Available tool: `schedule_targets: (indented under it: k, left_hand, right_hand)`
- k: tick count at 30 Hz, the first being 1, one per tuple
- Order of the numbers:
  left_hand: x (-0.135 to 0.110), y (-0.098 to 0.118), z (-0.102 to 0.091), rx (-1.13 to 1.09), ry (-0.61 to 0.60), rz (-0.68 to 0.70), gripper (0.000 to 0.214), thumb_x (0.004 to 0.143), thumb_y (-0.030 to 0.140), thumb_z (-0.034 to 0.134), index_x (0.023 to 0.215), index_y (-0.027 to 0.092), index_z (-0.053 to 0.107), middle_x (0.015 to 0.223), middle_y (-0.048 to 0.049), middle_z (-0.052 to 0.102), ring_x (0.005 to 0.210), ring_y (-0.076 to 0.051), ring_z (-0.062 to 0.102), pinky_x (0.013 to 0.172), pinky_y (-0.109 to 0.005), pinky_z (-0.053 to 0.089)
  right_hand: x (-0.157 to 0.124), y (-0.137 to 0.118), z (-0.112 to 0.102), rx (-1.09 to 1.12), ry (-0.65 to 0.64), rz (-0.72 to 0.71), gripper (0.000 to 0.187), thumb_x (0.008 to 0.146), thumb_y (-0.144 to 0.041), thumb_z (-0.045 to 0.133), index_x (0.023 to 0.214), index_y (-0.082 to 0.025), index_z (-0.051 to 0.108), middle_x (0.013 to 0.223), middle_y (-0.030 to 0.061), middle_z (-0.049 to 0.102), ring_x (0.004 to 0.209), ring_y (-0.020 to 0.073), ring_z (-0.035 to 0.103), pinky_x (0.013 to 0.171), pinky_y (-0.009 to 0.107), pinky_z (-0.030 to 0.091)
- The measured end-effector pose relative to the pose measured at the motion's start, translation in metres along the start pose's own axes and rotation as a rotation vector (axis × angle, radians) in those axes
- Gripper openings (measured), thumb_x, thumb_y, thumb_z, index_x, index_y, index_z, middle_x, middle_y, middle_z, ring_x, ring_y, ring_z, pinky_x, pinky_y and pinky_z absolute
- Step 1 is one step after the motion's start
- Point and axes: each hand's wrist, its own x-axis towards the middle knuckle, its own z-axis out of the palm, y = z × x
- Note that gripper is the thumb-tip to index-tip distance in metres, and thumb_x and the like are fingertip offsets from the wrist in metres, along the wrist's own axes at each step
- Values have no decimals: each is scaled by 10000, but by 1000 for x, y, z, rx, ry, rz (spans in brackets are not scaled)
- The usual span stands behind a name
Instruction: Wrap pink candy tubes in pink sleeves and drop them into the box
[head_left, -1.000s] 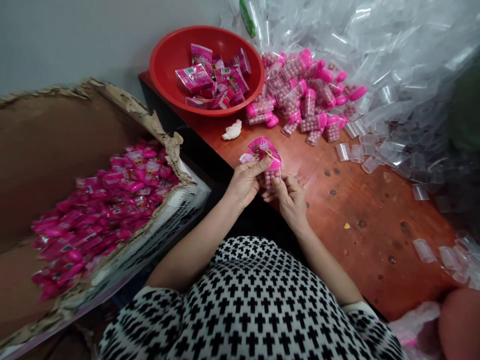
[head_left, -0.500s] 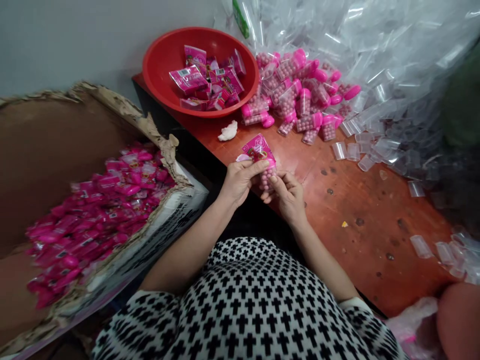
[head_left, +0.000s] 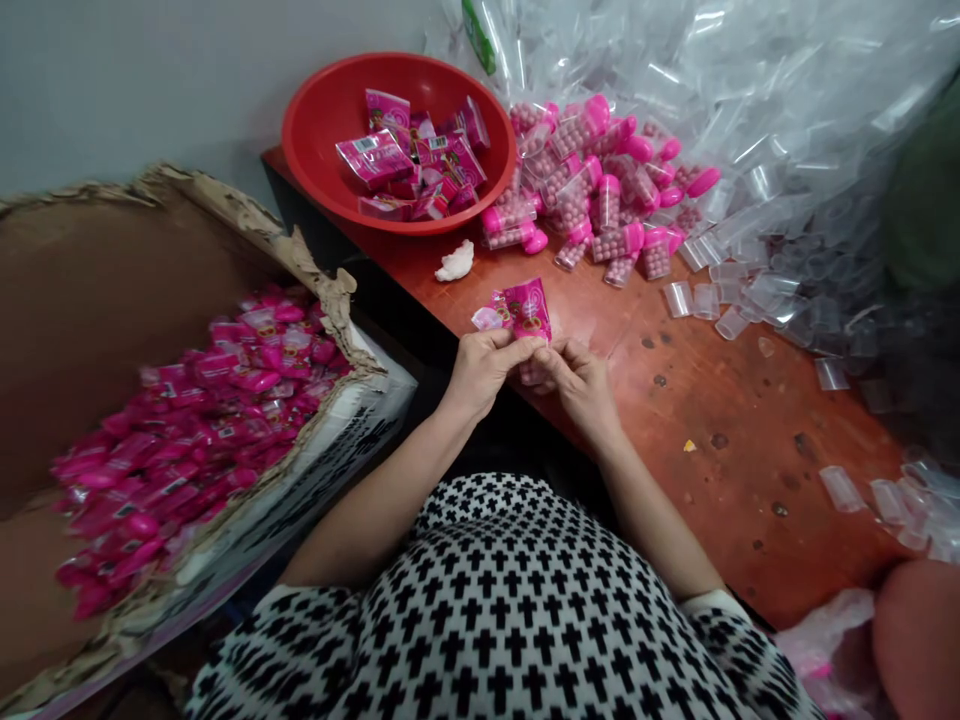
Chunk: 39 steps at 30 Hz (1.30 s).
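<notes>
We see a pink printed sachet (head_left: 529, 308) standing upright, glossy, with a cartoon picture on its face and a pale flap jutting out on its left. Our left hand (head_left: 484, 368) and right hand (head_left: 581, 382) pinch its lower edge. Just beneath it, a clear candy tube (head_left: 531, 374) of pink balls shows partly between our fingers.

A head-worn camera is looking forward and steeply down, close over the left hand (head_left: 484, 370), right hand (head_left: 581, 385) and table (head_left: 735, 420).

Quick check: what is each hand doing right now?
Left hand: closed, fingers pinching the pink packet.
Right hand: closed, fingers pinching the same packet's lower edge.
</notes>
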Motion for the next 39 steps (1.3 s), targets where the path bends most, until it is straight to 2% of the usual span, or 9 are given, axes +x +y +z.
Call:
schedule_targets:
  k: [4, 8, 10, 12, 17, 21, 23, 29, 39]
  left_hand:
    - [-5, 9, 1, 373, -16, 108, 259, 675, 286, 701, 493, 152, 574, 449, 49, 458, 458, -73, 420, 486, -220, 322]
    - [-14, 13, 6, 599, -40, 157, 289, 667, 261, 682, 448, 152, 528, 413, 56, 408, 434, -63, 389, 464, -213, 286]
    - [-16, 11, 7, 499, -73, 92, 251, 700, 282, 663, 501, 155, 577, 450, 35, 514, 448, -88, 487, 484, -212, 369]
    - [-15, 10, 6, 348, -91, 12, 199, 709, 290, 669, 570, 153, 633, 517, 6, 607, 483, -115, 565, 524, -231, 453]
    - [-5, 10, 0, -132, -46, -116, 212, 661, 313, 757, 672, 112, 689, 605, -33, 664, 520, -123, 598, 564, -267, 520]
    - [1, 9, 1, -392, 9, -101, 232, 633, 287, 796, 731, 104, 691, 683, -46, 687, 610, -119, 629, 625, -249, 530]
    - [2, 7, 3, -431, 4, -109, 243, 642, 299, 799, 744, 110, 685, 712, -50, 695, 647, -122, 644, 644, -238, 526]
    - [3, 7, 3, -455, 4, -126, 319, 676, 408, 779, 741, 121, 655, 733, -65, 696, 772, -185, 690, 708, -288, 548]
    - [-2, 2, 9, -429, 12, -169, 283, 582, 290, 848, 737, 94, 714, 691, -39, 685, 600, -99, 620, 600, -228, 517]
  right_hand:
    - [20, -32, -22, -315, 124, -291, 349, 790, -528, 659, 965, -226, 664, 991, 43, 687, 885, 163, 622, 794, 314, 526]
    - [41, -50, -21, -382, -172, -330, 310, 772, -506, 690, 809, -200, 663, 913, 32, 667, 882, 166, 603, 789, 304, 493]
    - [46, -48, -14, -357, -149, -311, 322, 783, -497, 682, 723, -184, 629, 770, 12, 627, 758, 140, 578, 718, 283, 483]
    - [48, -42, -8, -291, -24, -313, 315, 792, -480, 677, 703, -187, 607, 704, -6, 590, 699, 125, 554, 685, 272, 477]
    - [28, -27, -2, -91, 228, -303, 269, 785, -466, 686, 894, -224, 640, 905, 12, 652, 816, 126, 601, 736, 263, 514]
    - [-1, -13, 4, 82, 32, -46, 351, 700, -448, 771, 922, -218, 625, 853, 5, 690, 696, 119, 640, 643, 262, 555]
    - [-10, -6, 9, 170, -30, 50, 362, 678, -410, 794, 920, -208, 617, 770, -17, 697, 615, 109, 648, 607, 259, 567]
    - [-13, -1, 14, 185, 40, 69, 282, 677, -348, 795, 853, -192, 640, 710, -33, 712, 558, 91, 658, 555, 217, 568]
    - [-14, -3, 13, 181, 118, -27, 235, 697, -322, 784, 834, -191, 645, 690, -29, 716, 569, 103, 663, 562, 238, 579]
